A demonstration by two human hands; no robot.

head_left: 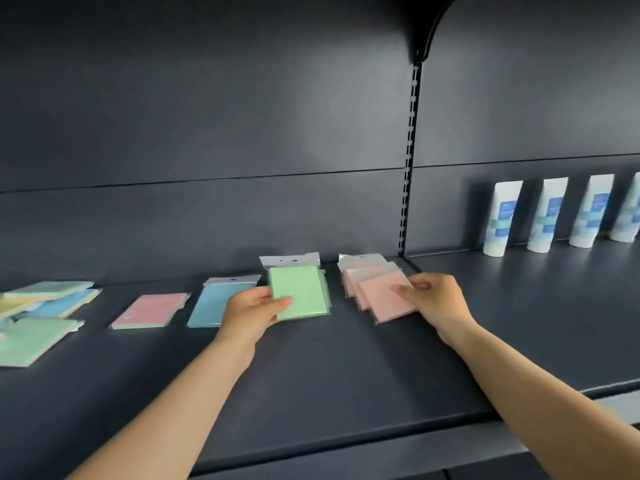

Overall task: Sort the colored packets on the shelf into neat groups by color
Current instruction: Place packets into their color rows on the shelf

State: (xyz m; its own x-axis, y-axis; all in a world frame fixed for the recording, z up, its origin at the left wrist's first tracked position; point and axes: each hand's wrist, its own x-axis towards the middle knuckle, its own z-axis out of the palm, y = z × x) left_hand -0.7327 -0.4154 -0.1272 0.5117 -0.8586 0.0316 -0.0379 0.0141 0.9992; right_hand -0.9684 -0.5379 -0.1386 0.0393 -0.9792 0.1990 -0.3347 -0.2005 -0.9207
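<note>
A green packet [301,292] lies on a small green pile at the middle of the dark shelf [346,375]; my left hand [251,311] grips its near left corner, thumb on top. To the right sits a fanned stack of pink packets [377,289], and my right hand [434,299] pinches the top pink packet at its right edge. A blue packet [211,304] lies just left of my left hand, partly hidden by it. Further left is a single pink packet [150,311]. At the far left lies a mixed heap of green, blue and yellow packets [41,313].
Several white tubes with blue labels [550,216] stand along the back wall on the right shelf section. A slotted upright post [408,168] divides the back panels. The shelf's front edge [346,448] runs below my forearms.
</note>
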